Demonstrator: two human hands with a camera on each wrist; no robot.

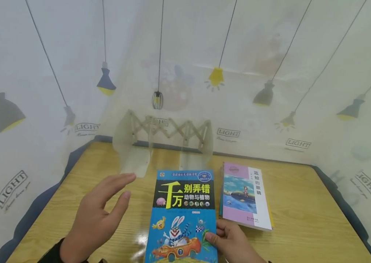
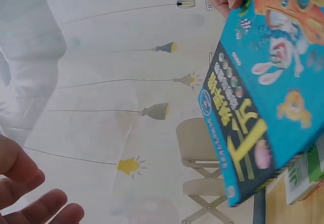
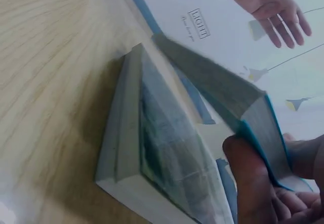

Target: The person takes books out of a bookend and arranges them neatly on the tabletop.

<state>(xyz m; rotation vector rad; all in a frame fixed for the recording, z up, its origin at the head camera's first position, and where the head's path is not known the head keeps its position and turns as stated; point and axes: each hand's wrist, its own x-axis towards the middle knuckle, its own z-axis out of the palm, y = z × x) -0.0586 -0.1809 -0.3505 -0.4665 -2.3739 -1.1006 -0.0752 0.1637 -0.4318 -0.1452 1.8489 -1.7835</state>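
My right hand [image 1: 233,243] grips the right edge of a blue children's book [image 1: 169,212], thumb on its cover. That cover carries a cartoon rabbit in a carrot car under big yellow characters. In the right wrist view, the same book [image 3: 276,138] is held up off the table, beside other books. My left hand [image 1: 95,215] is left of the book and apart from it, with fingers extended and thumb spread, holding nothing. Right of the held book lies a small stack topped by a pink-and-white book [image 1: 264,204] with a sea picture.
At the back of the wooden table [image 1: 106,164] stands a beige expanding bookend [image 1: 136,160] with a crisscross lattice between its two end panels. Pale curtains [image 1: 192,44] printed with hanging lamps enclose the table at the back and sides.
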